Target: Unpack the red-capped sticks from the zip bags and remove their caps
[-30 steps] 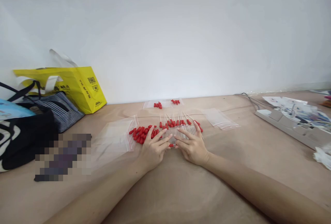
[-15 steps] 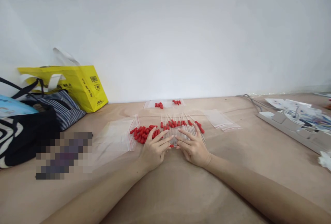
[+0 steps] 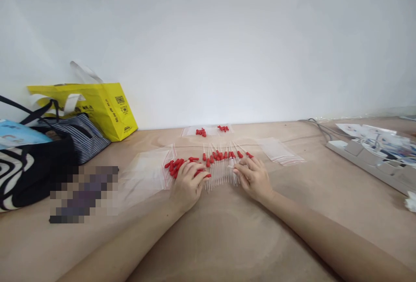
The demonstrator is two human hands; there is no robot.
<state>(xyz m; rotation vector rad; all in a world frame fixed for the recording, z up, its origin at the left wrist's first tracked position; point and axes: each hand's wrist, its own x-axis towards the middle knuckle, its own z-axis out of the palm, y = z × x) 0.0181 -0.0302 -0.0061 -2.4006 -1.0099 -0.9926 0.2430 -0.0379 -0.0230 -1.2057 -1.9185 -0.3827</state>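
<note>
I see both hands down on the table [image 3: 227, 238], either side of a row of droppers [image 3: 221, 170] (clear tubes with red bulbs, laid side by side). The left hand [image 3: 187, 183] sits at the row's left end, fingers curled loosely inward, fingertips on a few red bulbs there; I cannot tell whether it actually pinches one or only presses on it. The right hand [image 3: 252, 178] sits at the row's right end, fingers bent and close together, tips touching the outermost tubes; I see nothing lifted clear of the table.

Just left of the row, touching the left hand, lies a loose heap of red bulbs [image 3: 175, 167]. Left of that heap is a flat clear bag [image 3: 143, 173] with a red zip strip. Right of the row, near but apart from the right hand, lies another stack of clear bags [image 3: 281, 151]. Behind the row, by the wall [image 3: 227, 43], are two small filled packs [image 3: 211, 131] with red inside.

Well left of the row stand a yellow bag [image 3: 97, 104], a striped bag [image 3: 76, 136] and a black bag [image 3: 35, 165]. Well right of the row I see a power strip [image 3: 367, 162] with papers [image 3: 373, 136] over it.
</note>
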